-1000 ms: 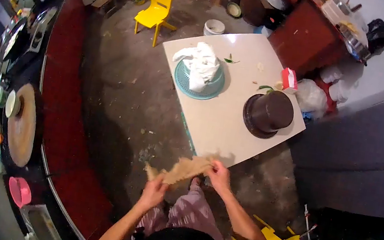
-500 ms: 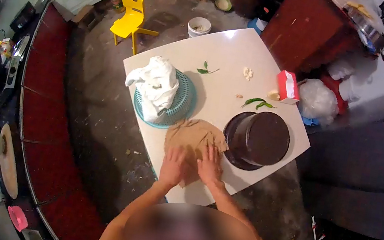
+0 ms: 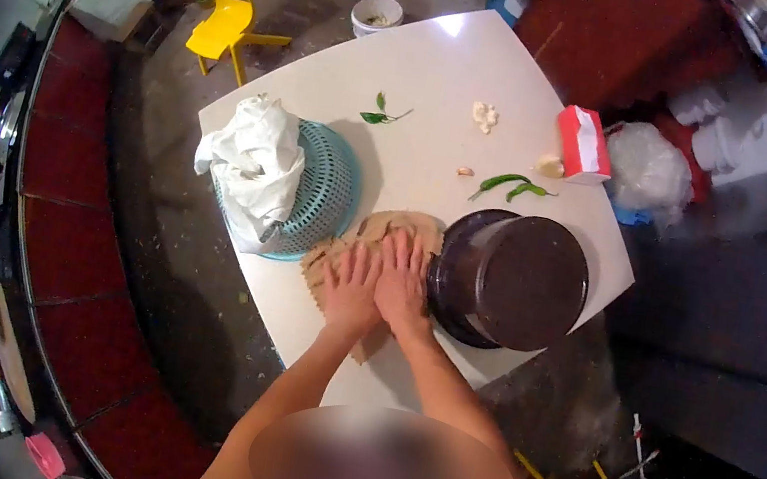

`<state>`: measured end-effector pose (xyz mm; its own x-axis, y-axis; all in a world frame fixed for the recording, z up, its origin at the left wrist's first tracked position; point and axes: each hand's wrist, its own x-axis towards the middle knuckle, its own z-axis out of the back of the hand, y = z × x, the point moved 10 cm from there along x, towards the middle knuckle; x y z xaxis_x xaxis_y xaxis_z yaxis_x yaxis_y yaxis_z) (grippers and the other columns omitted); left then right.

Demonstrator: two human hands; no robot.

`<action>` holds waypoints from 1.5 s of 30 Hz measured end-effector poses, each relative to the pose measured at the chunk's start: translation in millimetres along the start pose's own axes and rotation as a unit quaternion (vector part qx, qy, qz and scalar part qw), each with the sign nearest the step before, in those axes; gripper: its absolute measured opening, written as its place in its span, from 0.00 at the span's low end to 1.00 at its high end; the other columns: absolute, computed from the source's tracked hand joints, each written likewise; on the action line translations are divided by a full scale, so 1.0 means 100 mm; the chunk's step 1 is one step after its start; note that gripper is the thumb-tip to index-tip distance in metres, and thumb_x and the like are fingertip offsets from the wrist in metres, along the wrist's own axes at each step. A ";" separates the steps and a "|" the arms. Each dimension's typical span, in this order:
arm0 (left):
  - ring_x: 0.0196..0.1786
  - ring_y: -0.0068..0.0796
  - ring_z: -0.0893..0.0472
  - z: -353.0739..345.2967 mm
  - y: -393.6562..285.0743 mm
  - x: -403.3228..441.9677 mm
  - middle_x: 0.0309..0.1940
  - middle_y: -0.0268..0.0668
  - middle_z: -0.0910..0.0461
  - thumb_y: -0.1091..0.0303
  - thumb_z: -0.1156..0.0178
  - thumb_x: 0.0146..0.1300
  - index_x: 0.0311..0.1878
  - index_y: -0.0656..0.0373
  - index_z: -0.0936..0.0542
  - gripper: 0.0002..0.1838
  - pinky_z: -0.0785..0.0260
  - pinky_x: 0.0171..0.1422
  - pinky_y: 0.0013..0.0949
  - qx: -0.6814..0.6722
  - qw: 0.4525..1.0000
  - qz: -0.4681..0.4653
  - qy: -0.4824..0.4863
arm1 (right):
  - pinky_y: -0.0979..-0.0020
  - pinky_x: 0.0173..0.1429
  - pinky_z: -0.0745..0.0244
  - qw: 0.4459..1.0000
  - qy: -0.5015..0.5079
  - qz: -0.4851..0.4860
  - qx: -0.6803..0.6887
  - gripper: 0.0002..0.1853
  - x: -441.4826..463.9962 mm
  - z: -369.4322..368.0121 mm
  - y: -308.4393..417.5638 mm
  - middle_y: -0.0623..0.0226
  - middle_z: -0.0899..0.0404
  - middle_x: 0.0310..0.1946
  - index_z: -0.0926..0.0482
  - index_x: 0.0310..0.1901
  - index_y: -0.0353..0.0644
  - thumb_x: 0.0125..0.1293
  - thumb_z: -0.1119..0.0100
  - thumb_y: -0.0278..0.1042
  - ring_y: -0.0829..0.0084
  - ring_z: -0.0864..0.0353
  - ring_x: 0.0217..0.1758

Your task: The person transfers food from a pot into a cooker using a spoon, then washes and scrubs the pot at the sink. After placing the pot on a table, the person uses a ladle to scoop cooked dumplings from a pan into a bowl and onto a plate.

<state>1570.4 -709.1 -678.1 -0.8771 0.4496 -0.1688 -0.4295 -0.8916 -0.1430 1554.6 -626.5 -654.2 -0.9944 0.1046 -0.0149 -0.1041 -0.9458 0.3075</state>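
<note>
A crumpled brown cloth lies on the pale table, between a teal basket and a dark brown pot-like container. My left hand presses flat on the cloth with its fingers spread. Right beside it, my right hand also rests on the cloth, fingers stretched out, near the dark container's rim. A white cloth or bag sits in a heap on the basket.
Green chili peppers, garlic, a leafy sprig and a red-and-white box are on the table's far part. A yellow chair and a white bucket stand beyond it.
The brown cloth was held in the air, then laid on the table. Since then my hands have come closer together, and the cloth is more bunched. The view has shifted.
</note>
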 end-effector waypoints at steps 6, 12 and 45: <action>0.78 0.52 0.52 -0.17 -0.30 -1.39 0.76 0.43 0.48 0.49 0.49 0.67 0.74 0.48 0.40 0.34 0.63 0.75 0.67 -0.036 0.996 -0.064 0.042 | 0.51 0.78 0.55 0.997 0.046 0.066 0.009 0.27 -1.47 0.13 0.11 0.53 0.35 0.67 0.32 0.65 0.38 0.66 0.50 0.39 0.48 0.46 0.75; 0.75 0.46 0.44 -0.53 -1.43 -1.68 0.72 0.43 0.40 0.54 0.40 0.59 0.71 0.51 0.36 0.37 0.54 0.75 0.60 -0.047 0.949 -0.295 0.100 | 0.51 0.76 0.49 0.994 -0.014 -0.104 -0.022 0.27 -2.53 0.08 -0.80 0.51 0.34 0.66 0.29 0.62 0.36 0.62 0.46 0.38 0.48 0.43 0.73; 0.44 0.54 0.20 0.35 0.22 -3.37 0.40 0.47 0.20 0.67 0.38 0.59 0.51 0.54 0.26 0.16 0.27 0.46 0.48 -0.359 0.911 0.183 0.093 | 0.54 0.60 0.32 0.973 0.174 0.107 0.111 0.17 -3.12 0.02 0.70 0.52 0.27 0.47 0.23 0.49 0.43 0.55 0.43 0.24 0.49 0.30 0.55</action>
<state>1849.4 -882.5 -590.1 -0.8535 0.1898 -0.4853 0.1936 -0.7492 -0.6334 1858.2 -724.5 -626.1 -0.9430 -0.2342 -0.2363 0.0746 -0.8410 0.5359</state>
